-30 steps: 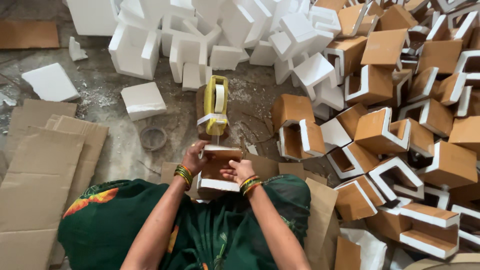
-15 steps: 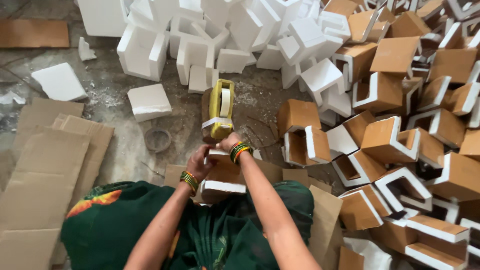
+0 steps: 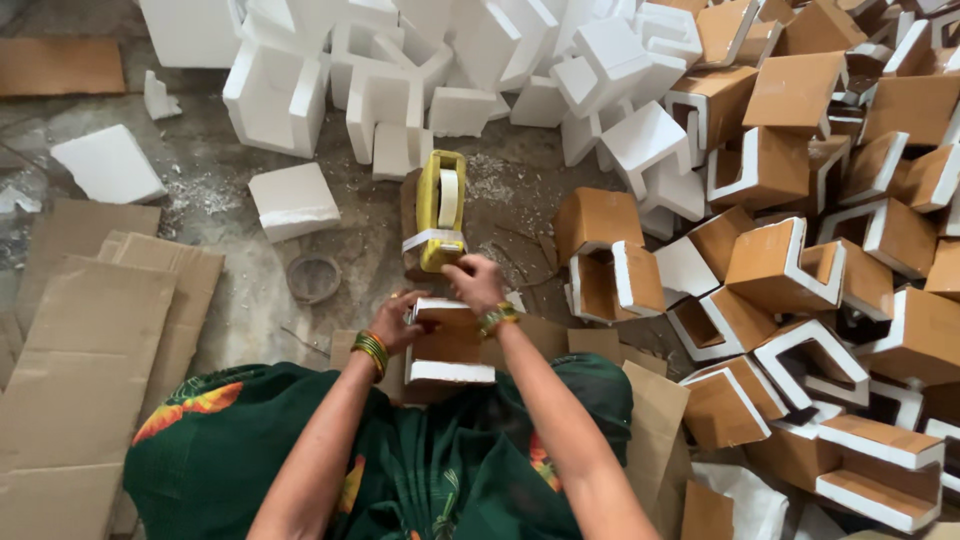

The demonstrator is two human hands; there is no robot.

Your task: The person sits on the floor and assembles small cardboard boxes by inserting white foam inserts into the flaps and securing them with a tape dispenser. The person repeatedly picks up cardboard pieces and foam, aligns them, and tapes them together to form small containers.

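On my lap rests a white foam corner piece faced with brown cardboard (image 3: pixel 448 348). My left hand (image 3: pixel 398 325) grips its left side. My right hand (image 3: pixel 474 282) is stretched past its far edge, fingers pinched at the loose end of white tape coming from a yellow tape dispenser (image 3: pixel 440 208). The dispenser stands on the floor just beyond the piece. Both wrists carry bangles.
Bare white foam pieces (image 3: pixel 385 100) are heaped at the top. Several cardboard-covered foam corners (image 3: pixel 790 270) pile up on the right. Flat cardboard sheets (image 3: pixel 90 330) lie at left. A loose foam block (image 3: pixel 293 200) and a small ring (image 3: pixel 314 277) sit on the dusty floor.
My right hand left the piece's right side and reached forward to the dispenser, then drew back a little with the tape end. The left hand stayed on the piece.
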